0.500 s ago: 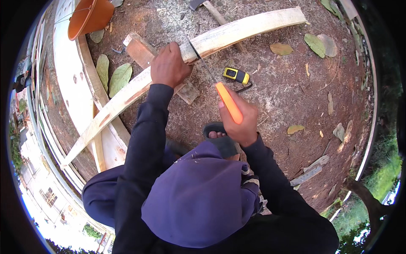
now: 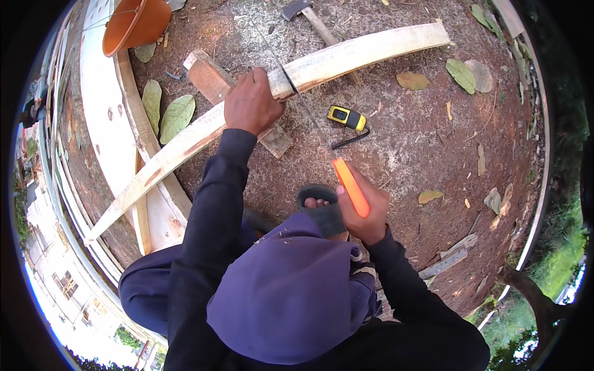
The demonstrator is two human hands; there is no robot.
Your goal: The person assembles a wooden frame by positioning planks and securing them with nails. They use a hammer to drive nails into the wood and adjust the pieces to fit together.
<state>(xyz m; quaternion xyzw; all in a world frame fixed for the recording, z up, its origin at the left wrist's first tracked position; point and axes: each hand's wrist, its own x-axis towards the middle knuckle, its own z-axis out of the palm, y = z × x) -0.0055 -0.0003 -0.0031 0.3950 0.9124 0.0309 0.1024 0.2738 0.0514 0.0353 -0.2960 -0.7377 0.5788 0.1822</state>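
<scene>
A long, pale wooden plank (image 2: 371,52) lies slantwise in front of me. My left hand (image 2: 252,102) is closed over it, fingers wrapped round its far edge. Just right of that hand, a hand saw (image 2: 351,187) crosses the plank, its thin blade against the wood. My right hand (image 2: 365,204) grips the saw's orange handle, well back toward me. Beneath the plank, near my left hand, a short reddish-brown wooden block (image 2: 207,74) lies crosswise. On the ground right of the blade rests a yellow and black tape measure (image 2: 346,117) with a dark strap.
A small axe (image 2: 318,25) lies partly under the plank's far part. An orange bucket (image 2: 136,25) sits on wide boards (image 2: 105,111) at the left. Dry and green leaves (image 2: 177,116) and wood chips are scattered on the soil. My sandalled foot (image 2: 318,203) is below the saw.
My right hand has drawn the saw back toward me and slightly to the right, so more blade shows on the near side. My left hand stays on the plank.
</scene>
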